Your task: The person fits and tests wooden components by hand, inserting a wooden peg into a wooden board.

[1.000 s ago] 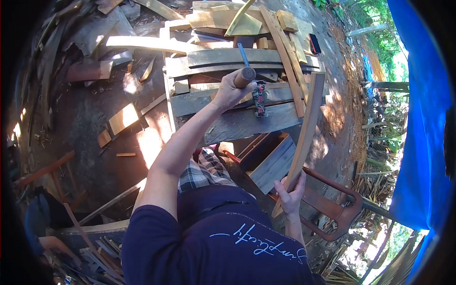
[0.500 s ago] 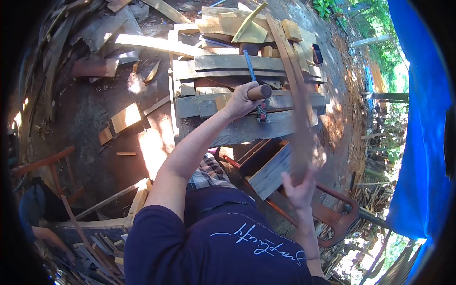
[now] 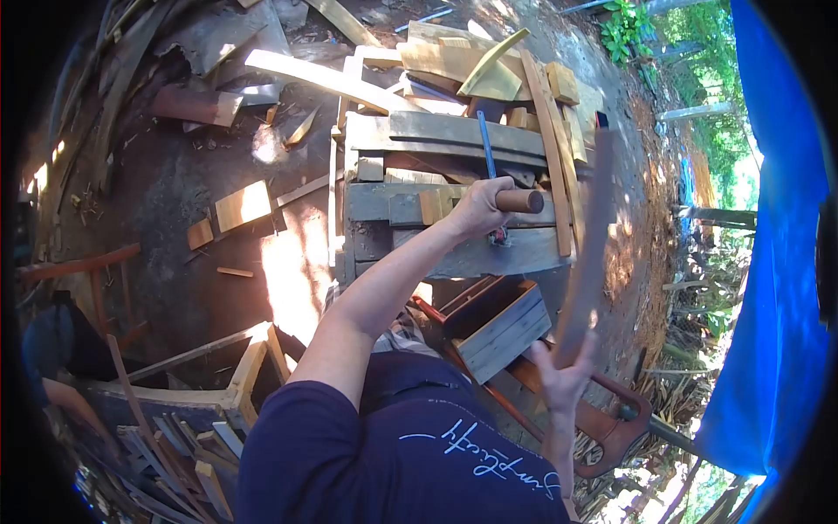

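While L hand (image 3: 478, 210) is wrapped tight on brown cylinder (image 3: 521, 202), R hand (image 3: 564, 377) grips long wood strip (image 3: 593, 223), blurry w/ motion.

A wide blue plastic tarpaulin (image 3: 768, 218) hangs along the right side, with leafy green plants (image 3: 627, 31) at the far right. A dark phone with a red edge (image 3: 601, 120), partly hidden, lies at the right. A wooden box with a grey plank side (image 3: 504, 342) sits tilted on the near side, just beside a polished red-brown wooden frame (image 3: 615, 441). On the brown dirt ground (image 3: 166, 201) at the left lie a pale rectangular wood block (image 3: 244, 205), a thin short stick (image 3: 235, 272) and a reddish-brown board (image 3: 188, 105). Near left, thin wood offcuts (image 3: 188, 467) are heaped beside another person's bare arm (image 3: 74, 406).
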Demonstrator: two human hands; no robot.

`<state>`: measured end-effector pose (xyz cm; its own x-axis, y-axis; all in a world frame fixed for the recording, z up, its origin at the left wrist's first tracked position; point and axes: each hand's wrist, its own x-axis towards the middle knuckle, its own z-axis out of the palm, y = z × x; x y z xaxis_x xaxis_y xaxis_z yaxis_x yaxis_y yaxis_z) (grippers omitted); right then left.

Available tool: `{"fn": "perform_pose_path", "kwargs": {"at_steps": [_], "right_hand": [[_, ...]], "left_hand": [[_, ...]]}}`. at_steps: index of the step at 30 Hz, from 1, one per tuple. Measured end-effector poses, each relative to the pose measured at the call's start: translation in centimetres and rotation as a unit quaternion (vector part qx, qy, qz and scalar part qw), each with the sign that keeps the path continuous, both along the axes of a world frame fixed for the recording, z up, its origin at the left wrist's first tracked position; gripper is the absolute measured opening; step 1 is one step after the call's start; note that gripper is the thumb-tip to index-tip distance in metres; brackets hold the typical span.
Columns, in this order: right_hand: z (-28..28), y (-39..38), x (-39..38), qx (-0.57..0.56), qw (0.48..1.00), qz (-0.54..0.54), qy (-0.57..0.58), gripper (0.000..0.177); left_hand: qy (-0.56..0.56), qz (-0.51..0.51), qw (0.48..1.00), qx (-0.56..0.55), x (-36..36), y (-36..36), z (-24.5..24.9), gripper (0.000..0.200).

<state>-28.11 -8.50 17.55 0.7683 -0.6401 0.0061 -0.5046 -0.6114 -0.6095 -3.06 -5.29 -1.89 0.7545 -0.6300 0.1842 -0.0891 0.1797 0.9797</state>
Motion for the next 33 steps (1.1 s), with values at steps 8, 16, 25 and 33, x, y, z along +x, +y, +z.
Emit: {"fn": "perform_pose_path", "kwargs": {"at_steps": [8, 16, 25, 33], "right_hand": [[-3.1, -1.4, -0.6, -0.011, 0.996, 0.024, 0.088, 0.061], [-4.0, -0.5, -1.1, -0.045, 0.989, -0.012, -0.139, 0.075], [-6.7, 0.0, -4.4, 0.137, 0.985, -0.1, -0.018, 0.061], [-5.1, 0.0, -4.6, 0.221, 0.954, -0.18, -0.09, 0.054]], "left_hand": [[0.015, -0.004, 1.0, -0.011, -0.2, 0.4, 0.3, 0.019], [-0.014, -0.009, 1.0, -0.004, -0.8, 1.0, 0.7, 0.02], [-0.298, -0.021, 0.954, -0.001, -6.1, 1.0, -2.7, 0.022], [-0.337, -0.07, 0.939, 0.024, -7.0, 1.2, -0.6, 0.02]]}}
